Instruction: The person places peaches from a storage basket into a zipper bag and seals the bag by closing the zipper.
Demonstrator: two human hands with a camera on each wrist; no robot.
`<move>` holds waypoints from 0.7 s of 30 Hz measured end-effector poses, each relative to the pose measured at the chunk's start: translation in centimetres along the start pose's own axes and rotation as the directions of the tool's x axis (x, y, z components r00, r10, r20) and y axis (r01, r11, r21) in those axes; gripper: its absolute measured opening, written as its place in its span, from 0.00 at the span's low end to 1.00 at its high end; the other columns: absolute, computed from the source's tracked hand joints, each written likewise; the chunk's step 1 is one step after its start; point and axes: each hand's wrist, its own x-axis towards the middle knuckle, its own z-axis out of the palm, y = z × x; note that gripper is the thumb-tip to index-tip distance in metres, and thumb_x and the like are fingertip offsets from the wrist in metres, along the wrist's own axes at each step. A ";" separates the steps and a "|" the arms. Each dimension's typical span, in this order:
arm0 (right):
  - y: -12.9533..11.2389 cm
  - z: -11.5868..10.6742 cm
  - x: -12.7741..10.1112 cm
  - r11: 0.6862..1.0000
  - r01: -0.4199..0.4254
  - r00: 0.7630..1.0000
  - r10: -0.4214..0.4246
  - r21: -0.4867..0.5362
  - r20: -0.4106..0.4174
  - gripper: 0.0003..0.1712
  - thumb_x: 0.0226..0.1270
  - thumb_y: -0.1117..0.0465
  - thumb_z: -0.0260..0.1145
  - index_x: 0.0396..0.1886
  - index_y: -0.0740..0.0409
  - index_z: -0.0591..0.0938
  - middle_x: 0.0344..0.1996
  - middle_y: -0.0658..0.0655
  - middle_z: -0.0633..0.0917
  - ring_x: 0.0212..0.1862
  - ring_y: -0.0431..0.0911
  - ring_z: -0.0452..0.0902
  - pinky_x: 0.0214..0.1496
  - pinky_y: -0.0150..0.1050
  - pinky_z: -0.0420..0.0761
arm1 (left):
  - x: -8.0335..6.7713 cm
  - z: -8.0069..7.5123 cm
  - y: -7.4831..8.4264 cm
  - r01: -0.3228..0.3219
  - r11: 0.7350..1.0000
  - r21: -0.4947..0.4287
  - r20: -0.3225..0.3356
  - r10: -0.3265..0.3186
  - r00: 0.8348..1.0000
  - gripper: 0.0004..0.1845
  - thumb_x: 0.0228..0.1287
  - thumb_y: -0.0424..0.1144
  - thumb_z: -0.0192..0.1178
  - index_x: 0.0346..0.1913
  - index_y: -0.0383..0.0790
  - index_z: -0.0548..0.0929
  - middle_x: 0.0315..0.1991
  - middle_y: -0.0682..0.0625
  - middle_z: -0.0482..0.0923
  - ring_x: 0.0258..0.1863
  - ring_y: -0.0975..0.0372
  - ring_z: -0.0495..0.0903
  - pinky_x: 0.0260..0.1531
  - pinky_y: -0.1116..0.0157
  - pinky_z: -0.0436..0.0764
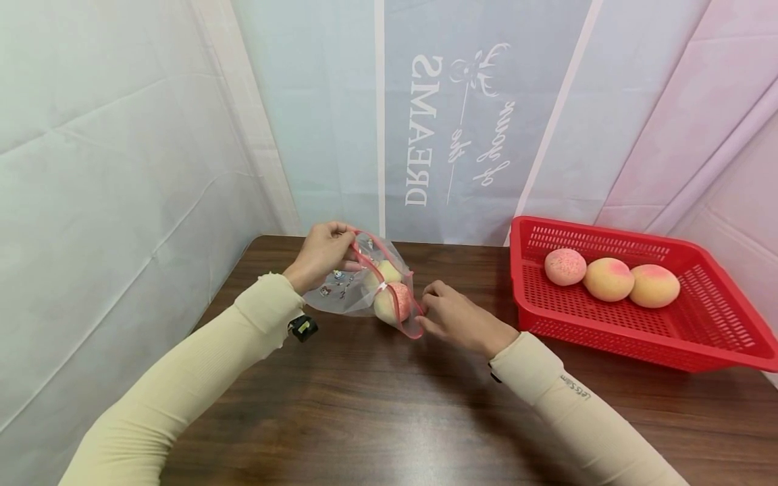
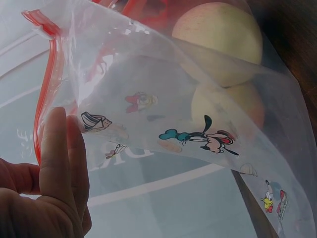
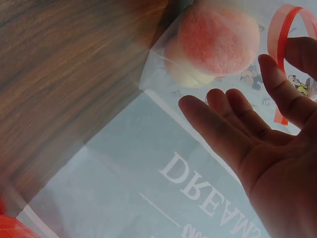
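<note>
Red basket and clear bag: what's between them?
Between the bag and the basket, the head view shows the right hand and brown wooden tabletop.

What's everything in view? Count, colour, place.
Table: 1, dark brown, foreground
Backdrop cloth: count unclear, pale blue, grey, pink, white, around the table
Bag: 1, clear with red edging, far middle of table
Bagged fruit: 2 visible, yellow and pink, inside bag
Basket: 1, red, table's right side
Basket fruit: 3, yellow and pink, in a row
Wrist devices: 2, black, one per wrist
Sleeves: 2, cream, one per arm
Left hand: 1, bare, pinching bag's left edge
Right hand: 1, bare, pinching bag's right edge
</note>
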 end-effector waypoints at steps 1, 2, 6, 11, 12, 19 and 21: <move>0.0 0.0 0.0 1.000 -0.001 1.000 0.001 -0.004 -0.002 0.07 0.63 0.63 0.73 0.33 0.60 0.82 0.44 0.59 0.77 0.40 0.47 0.78 0.41 0.37 0.87 | 0.0 0.0 0.0 -0.001 1.000 -0.002 0.000 0.001 1.000 0.17 0.76 0.30 0.46 0.59 0.22 0.72 0.34 0.42 0.76 0.22 0.63 0.82 0.31 0.66 0.90; 0.0 -0.1 0.1 1.000 -0.004 1.000 0.004 -0.006 -0.004 0.06 0.63 0.63 0.73 0.33 0.60 0.83 0.44 0.59 0.78 0.41 0.47 0.78 0.42 0.37 0.87 | -0.1 -0.1 0.0 -0.002 1.000 -0.002 -0.001 0.002 1.000 0.17 0.76 0.30 0.46 0.59 0.22 0.72 0.34 0.42 0.76 0.22 0.63 0.82 0.31 0.66 0.90; 0.1 -0.5 0.3 1.000 -0.023 0.999 0.023 -0.010 -0.027 0.04 0.62 0.66 0.72 0.35 0.61 0.84 0.46 0.60 0.78 0.44 0.48 0.78 0.45 0.39 0.87 | -0.2 -0.3 0.2 -0.006 1.000 0.002 -0.008 0.006 1.000 0.17 0.76 0.31 0.46 0.60 0.23 0.72 0.36 0.42 0.75 0.25 0.62 0.82 0.33 0.65 0.90; 0.3 -1.3 1.0 0.999 -0.004 0.994 0.000 -0.040 -0.107 0.06 0.60 0.69 0.70 0.37 0.64 0.84 0.43 0.61 0.78 0.41 0.49 0.77 0.43 0.40 0.87 | -0.2 -0.6 0.6 -0.001 1.000 -0.026 -0.031 0.000 1.000 0.16 0.76 0.31 0.45 0.59 0.24 0.73 0.40 0.39 0.75 0.26 0.62 0.83 0.34 0.65 0.90; 0.4 -1.5 1.2 0.999 0.006 0.992 -0.012 -0.049 -0.126 0.06 0.59 0.70 0.70 0.36 0.65 0.84 0.43 0.61 0.78 0.40 0.49 0.77 0.42 0.40 0.87 | -0.1 -0.6 0.7 -0.003 0.999 -0.032 -0.035 0.002 0.999 0.16 0.76 0.31 0.45 0.59 0.24 0.73 0.41 0.38 0.75 0.26 0.62 0.83 0.33 0.66 0.90; 0.6 -3.3 3.1 0.996 0.057 0.978 -0.069 -0.069 -0.199 0.01 0.58 0.73 0.66 0.29 0.66 0.83 0.43 0.67 0.78 0.40 0.55 0.78 0.42 0.45 0.86 | -0.2 -1.2 1.6 -0.037 0.998 -0.057 -0.039 0.035 0.999 0.17 0.78 0.31 0.44 0.60 0.22 0.72 0.46 0.36 0.74 0.29 0.61 0.83 0.36 0.65 0.90; 0.7 -4.0 3.6 0.996 0.056 0.976 -0.070 -0.073 -0.205 0.02 0.58 0.73 0.66 0.28 0.66 0.82 0.43 0.67 0.78 0.39 0.55 0.77 0.40 0.45 0.86 | -0.2 -1.4 1.8 -0.044 0.997 -0.065 -0.038 0.042 0.998 0.17 0.78 0.31 0.44 0.60 0.22 0.71 0.46 0.37 0.74 0.30 0.61 0.83 0.38 0.64 0.90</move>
